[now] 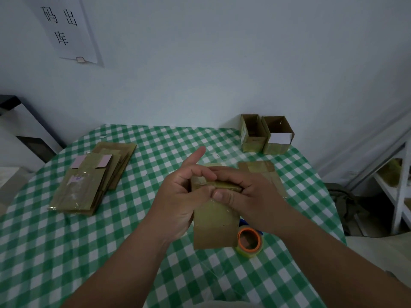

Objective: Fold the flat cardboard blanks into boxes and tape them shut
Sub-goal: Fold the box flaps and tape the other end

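Evidently both hands, left hand (178, 196) and right hand (246, 194), gripped the box (213, 225) between them, probably to press its taped end flat.

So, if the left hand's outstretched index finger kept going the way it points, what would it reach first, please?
Probably the two open boxes at the table's far right; the left hand points up-right towards them, though depth is unclear.

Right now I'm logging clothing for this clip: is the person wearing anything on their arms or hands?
Nothing shows. The left hand and the right hand are bare: no gloves, rings, watch or wristband. Both forearms are uncovered down to the bottom edge of the picture, with no sleeve in view. The nails on the fingers are short and unpainted.
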